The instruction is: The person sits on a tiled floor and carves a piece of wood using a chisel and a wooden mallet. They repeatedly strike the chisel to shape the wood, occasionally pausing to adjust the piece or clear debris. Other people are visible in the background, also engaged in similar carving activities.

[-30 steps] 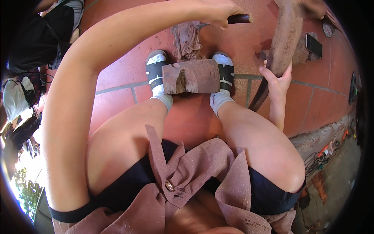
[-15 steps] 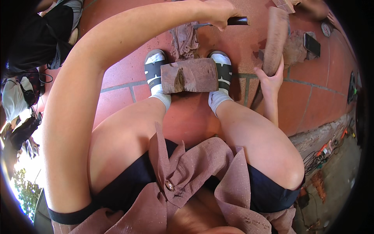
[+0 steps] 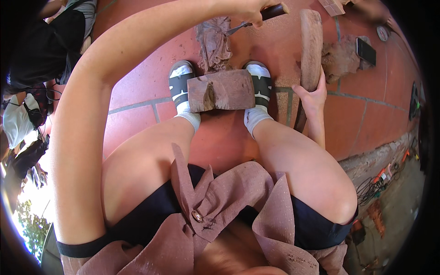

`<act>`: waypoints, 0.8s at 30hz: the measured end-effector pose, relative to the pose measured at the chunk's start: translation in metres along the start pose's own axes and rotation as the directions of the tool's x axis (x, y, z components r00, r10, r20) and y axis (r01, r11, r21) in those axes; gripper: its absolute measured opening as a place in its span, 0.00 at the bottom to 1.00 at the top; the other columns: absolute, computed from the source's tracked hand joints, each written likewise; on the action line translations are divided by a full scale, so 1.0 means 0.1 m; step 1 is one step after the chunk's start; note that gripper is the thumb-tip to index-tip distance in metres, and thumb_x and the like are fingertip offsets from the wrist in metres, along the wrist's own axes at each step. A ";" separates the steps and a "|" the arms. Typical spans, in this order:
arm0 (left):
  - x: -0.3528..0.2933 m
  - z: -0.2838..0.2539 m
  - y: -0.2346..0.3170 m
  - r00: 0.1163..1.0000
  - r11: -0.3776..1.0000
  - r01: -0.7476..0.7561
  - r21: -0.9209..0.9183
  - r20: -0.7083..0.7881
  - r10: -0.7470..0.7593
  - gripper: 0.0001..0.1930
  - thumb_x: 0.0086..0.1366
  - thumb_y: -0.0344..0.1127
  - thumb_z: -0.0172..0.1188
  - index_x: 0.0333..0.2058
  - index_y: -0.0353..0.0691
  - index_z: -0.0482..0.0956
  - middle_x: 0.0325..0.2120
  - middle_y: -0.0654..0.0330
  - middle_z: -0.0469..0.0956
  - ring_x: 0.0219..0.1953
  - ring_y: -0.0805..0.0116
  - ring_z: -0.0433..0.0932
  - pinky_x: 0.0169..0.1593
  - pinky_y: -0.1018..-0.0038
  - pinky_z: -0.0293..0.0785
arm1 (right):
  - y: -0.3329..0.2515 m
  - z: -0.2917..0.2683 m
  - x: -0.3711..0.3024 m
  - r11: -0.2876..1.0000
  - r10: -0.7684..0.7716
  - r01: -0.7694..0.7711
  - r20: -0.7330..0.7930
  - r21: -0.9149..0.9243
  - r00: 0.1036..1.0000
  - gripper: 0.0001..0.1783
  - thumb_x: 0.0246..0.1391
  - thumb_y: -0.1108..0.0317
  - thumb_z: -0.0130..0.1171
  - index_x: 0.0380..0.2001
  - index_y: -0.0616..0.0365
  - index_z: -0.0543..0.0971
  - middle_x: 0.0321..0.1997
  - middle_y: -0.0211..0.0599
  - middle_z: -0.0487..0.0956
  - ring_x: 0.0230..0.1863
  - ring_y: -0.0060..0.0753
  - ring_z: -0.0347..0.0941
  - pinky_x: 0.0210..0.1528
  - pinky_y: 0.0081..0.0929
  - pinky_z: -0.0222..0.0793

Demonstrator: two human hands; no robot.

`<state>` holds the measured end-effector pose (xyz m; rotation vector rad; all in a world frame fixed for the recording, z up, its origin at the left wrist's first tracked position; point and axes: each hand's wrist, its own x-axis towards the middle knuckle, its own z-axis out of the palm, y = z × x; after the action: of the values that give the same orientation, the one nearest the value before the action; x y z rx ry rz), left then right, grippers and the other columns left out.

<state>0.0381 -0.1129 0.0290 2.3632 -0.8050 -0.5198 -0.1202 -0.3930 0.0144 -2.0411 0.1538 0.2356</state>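
Near the top edge, my left hand point(image 3: 251, 11) is closed round a chisel point(image 3: 275, 11) with a dark handle. Its thin metal blade slants down to the left, at the right side of a carved piece of wood point(image 3: 213, 46); whether the tip touches is hard to tell. My right hand point(image 3: 313, 98) grips the lower part of a thick brown wooden mallet point(image 3: 311, 43), which stands out to the right of the chisel handle, apart from it. A rough wooden block point(image 3: 222, 90) with a notch lies between my sandalled feet, against the carving's near end.
Reddish floor tiles point(image 3: 220, 142) lie beneath. A phone point(image 3: 365, 52) rests right of the mallet by a brown lump point(image 3: 341, 62). Another person's dark clothing point(image 3: 43, 55) shows at left, and a blurred arm at top right. Cables point(image 3: 371, 189) lie beyond a ledge at lower right.
The mallet has shifted a little left and is less blurred. My left hand has tilted the chisel, so its handle end is higher and its blade slants down more.
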 end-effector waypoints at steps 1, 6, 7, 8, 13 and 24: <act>-0.01 0.03 0.01 0.999 1.000 0.021 -0.022 0.028 -0.020 0.19 0.40 0.36 0.69 0.32 0.37 0.75 0.24 0.48 0.78 0.30 0.50 0.79 0.36 0.60 0.73 | 0.01 -0.02 -0.01 1.000 0.002 -0.002 0.001 -0.001 1.000 0.49 0.34 0.77 0.66 0.65 0.57 0.60 0.57 0.43 0.72 0.58 0.37 0.69 0.59 0.31 0.64; -0.06 0.17 -0.04 0.982 0.984 -0.160 -0.085 -0.112 0.150 0.20 0.44 0.33 0.69 0.39 0.40 0.79 0.25 0.54 0.79 0.28 0.59 0.79 0.34 0.66 0.75 | -0.06 -0.06 -0.04 0.986 -0.043 0.045 -0.016 0.159 0.999 0.51 0.33 0.78 0.68 0.65 0.59 0.59 0.57 0.43 0.72 0.57 0.37 0.69 0.60 0.33 0.64; -0.08 0.18 -0.02 0.989 0.990 -0.139 -0.027 -0.064 0.137 0.27 0.38 0.32 0.66 0.44 0.42 0.77 0.29 0.48 0.79 0.34 0.47 0.78 0.39 0.58 0.73 | -0.06 -0.02 -0.04 0.982 -0.033 0.041 -0.044 0.183 0.998 0.50 0.33 0.79 0.68 0.64 0.60 0.59 0.56 0.44 0.71 0.57 0.38 0.68 0.60 0.35 0.64; -0.07 0.24 -0.04 0.977 0.983 -0.185 -0.008 -0.110 0.183 0.26 0.39 0.32 0.66 0.44 0.42 0.77 0.30 0.48 0.79 0.36 0.46 0.78 0.40 0.57 0.73 | -0.06 -0.03 -0.04 0.991 -0.059 0.068 -0.083 0.113 0.995 0.51 0.33 0.78 0.68 0.65 0.60 0.58 0.59 0.46 0.69 0.59 0.38 0.66 0.62 0.36 0.62; -0.09 0.21 0.22 0.992 0.992 -0.118 0.048 -0.033 0.120 0.25 0.43 0.26 0.64 0.45 0.41 0.77 0.36 0.48 0.79 0.44 0.46 0.76 0.46 0.58 0.72 | -0.01 -0.03 -0.01 0.977 -0.151 0.177 -0.196 0.121 0.969 0.51 0.36 0.76 0.66 0.66 0.59 0.56 0.60 0.50 0.67 0.63 0.42 0.63 0.64 0.37 0.59; 0.04 0.20 0.16 0.997 0.996 0.006 0.089 0.082 -0.013 0.28 0.41 0.31 0.67 0.46 0.37 0.75 0.37 0.48 0.78 0.45 0.47 0.76 0.47 0.59 0.71 | -0.11 -0.02 -0.11 0.986 -0.159 0.153 -0.092 -0.073 0.983 0.50 0.36 0.76 0.64 0.67 0.50 0.56 0.56 0.51 0.73 0.58 0.46 0.71 0.58 0.35 0.65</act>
<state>0.0240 -0.1336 0.0237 2.4410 -0.8705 -0.6010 -0.1285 -0.3894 0.0273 -2.1195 0.0467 0.0431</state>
